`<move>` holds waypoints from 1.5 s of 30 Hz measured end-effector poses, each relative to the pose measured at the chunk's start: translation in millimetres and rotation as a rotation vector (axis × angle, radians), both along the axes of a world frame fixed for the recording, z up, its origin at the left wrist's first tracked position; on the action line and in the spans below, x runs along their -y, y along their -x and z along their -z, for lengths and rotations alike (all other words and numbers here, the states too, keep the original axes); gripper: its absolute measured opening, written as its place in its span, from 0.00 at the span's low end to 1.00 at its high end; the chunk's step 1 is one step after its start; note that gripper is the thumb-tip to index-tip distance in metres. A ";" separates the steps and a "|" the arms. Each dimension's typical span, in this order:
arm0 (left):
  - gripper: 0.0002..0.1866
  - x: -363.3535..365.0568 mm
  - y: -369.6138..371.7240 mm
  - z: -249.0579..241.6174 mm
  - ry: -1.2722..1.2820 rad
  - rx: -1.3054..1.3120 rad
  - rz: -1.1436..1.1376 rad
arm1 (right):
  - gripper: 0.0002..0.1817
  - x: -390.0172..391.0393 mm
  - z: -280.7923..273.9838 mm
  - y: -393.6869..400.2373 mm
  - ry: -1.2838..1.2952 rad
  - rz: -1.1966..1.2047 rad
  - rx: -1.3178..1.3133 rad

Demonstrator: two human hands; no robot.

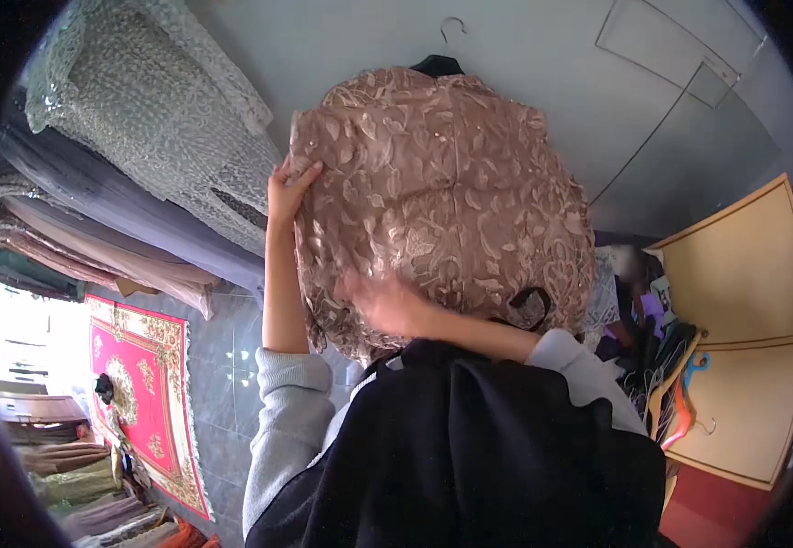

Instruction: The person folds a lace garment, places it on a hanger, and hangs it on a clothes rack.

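A dusty-pink lace top (456, 201) with raised leaf embroidery hangs in front of me on a black hanger (437, 65), whose metal hook shows above the neckline. My left hand (290, 192) pinches the top's left edge near the shoulder, thumb lying over the fabric. Lower down, my right hand (380, 300) passes across the front of the lace, its fingers smeared by motion. A black loop of ribbon (532, 307) shows at the garment's lower right, above my right forearm.
Silver beaded gown (168, 110) hangs at upper left, above a row of long dresses (113, 228). A red patterned rug (145, 384) covers part of the grey tiled floor. To the right are a wooden panel (744, 310), dark clothes (639, 310) and an orange hanger (680, 416).
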State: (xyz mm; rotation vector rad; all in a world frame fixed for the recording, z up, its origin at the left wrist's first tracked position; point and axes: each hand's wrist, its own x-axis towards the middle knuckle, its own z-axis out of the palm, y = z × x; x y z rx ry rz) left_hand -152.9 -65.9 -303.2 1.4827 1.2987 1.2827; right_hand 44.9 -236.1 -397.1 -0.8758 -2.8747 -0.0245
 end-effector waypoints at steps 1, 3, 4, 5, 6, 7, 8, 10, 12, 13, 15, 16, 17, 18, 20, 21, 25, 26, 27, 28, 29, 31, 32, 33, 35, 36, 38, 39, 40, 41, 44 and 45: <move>0.19 -1.0 0.2 1.0 -0.019 0.025 -0.045 | 0.25 17.6 -4.9 4.3 0.201 -0.255 0.061; 0.20 -5.6 5.2 5.8 -0.085 -0.053 -0.113 | 0.27 14.5 4.8 7.4 0.080 -0.362 -0.128; 0.20 -3.7 9.9 6.6 -0.064 -0.074 -0.097 | 0.26 5.5 -66.6 1.4 0.209 -0.266 0.023; 0.20 -1.1 10.6 3.4 -0.046 -0.097 -0.077 | 0.27 -8.5 -71.0 1.4 -0.078 -0.071 -0.048; 0.22 8.1 8.5 -4.0 0.072 -0.009 -0.056 | 0.28 -21.7 -75.0 1.1 -0.368 0.127 -0.113; 0.21 15.2 9.1 -7.3 0.024 -0.162 -0.002 | 0.29 -41.0 -89.7 -6.1 -0.323 0.274 -0.281; 0.21 17.2 14.4 -6.3 -0.029 -0.313 0.052 | 0.29 -54.2 -101.6 -12.5 -0.280 0.420 -0.449; 0.23 25.2 21.9 13.3 -0.111 -0.720 0.009 | 0.32 -51.1 -87.8 -19.7 -0.202 0.361 -0.220; 0.19 54.5 8.8 -0.1 0.052 -0.903 -0.010 | 0.26 -32.3 -30.1 -28.1 -0.184 0.038 -0.032; 0.16 50.1 14.3 20.7 0.043 -0.893 -0.027 | 0.20 -23.4 -7.0 -32.0 -0.217 -0.153 -0.097; 0.09 46.3 29.3 48.6 0.013 -0.612 -0.008 | 0.11 1.2 -37.0 -32.2 0.041 -0.245 0.052; 0.08 48.5 33.1 49.8 -0.080 -0.572 -0.033 | 0.14 6.9 -47.5 -35.2 -0.002 -0.198 -0.032; 0.08 50.2 34.1 52.2 -0.173 -0.532 -0.057 | 0.17 11.9 -60.1 -37.6 -0.046 -0.152 -0.117; 0.08 52.3 35.9 54.5 -0.221 -0.685 -0.109 | 0.19 7.7 -58.0 -40.9 -0.056 -0.081 -0.183; 0.10 65.8 29.2 42.7 -0.215 -0.678 -0.094 | 0.21 -2.8 -80.9 -56.4 -0.220 0.093 -0.415; 0.13 70.6 27.8 28.3 0.104 -0.725 0.092 | 0.21 -6.3 -89.6 -70.6 -0.232 0.247 -0.435; 0.33 96.3 23.3 64.0 0.139 -0.876 0.001 | 0.17 -11.0 -82.4 -147.2 -0.191 1.032 -0.633; 0.39 116.1 2.0 40.2 0.209 -1.000 -0.077 | 0.18 -9.0 -71.6 -177.1 -0.208 1.168 -0.594; 0.42 123.1 1.6 46.6 0.208 -0.975 -0.134 | 0.21 -7.7 -49.3 -211.6 -0.273 1.201 -0.646; 0.43 129.5 0.0 49.5 0.208 -0.854 -0.147 | 0.26 -1.0 -38.2 -240.4 -0.209 1.337 -0.531; 0.43 134.6 -1.9 52.0 0.209 -0.733 -0.160 | 0.33 11.8 -52.8 -254.1 -0.029 1.492 -0.472; 0.45 140.0 -2.9 61.9 0.122 -0.756 -0.163 | 0.38 21.8 -49.0 -282.7 0.152 1.605 -0.413; 0.44 143.1 -2.9 67.3 0.114 -0.724 -0.224 | 0.40 22.6 -47.8 -292.2 0.223 1.615 -0.409; 0.42 146.1 -1.5 71.3 0.107 -0.693 -0.287 | 0.40 25.2 -43.7 -296.9 0.225 1.614 -0.407; 0.40 152.6 -2.5 70.3 0.146 -0.803 -0.297 | 0.39 32.2 -59.2 -291.5 0.342 1.639 -0.410; 0.41 152.5 1.4 79.2 0.144 -0.826 -0.308 | 0.39 33.8 -58.9 -292.8 0.345 1.627 -0.405; 0.44 156.3 -0.5 74.6 0.227 -0.890 -0.346 | 0.39 38.5 -57.1 -301.8 0.566 1.399 -0.892; 0.47 158.4 -3.9 71.2 0.249 -0.909 -0.369 | 0.38 37.9 -46.9 -305.5 0.595 1.314 -1.027; 0.50 160.6 -4.5 70.0 0.272 -0.929 -0.391 | 0.37 37.8 -34.7 -309.8 0.479 1.243 -0.965; 0.49 152.2 11.6 96.1 0.213 -1.082 -0.312 | 0.36 36.5 -18.3 -317.5 0.363 1.168 -0.903; 0.34 160.5 3.6 72.9 0.173 -0.932 -0.320 | 0.34 38.0 -10.0 -318.2 0.433 1.272 -0.686; 0.34 161.5 4.9 75.1 0.178 -0.929 -0.328 | 0.33 39.5 -19.2 -312.8 0.390 1.319 -0.566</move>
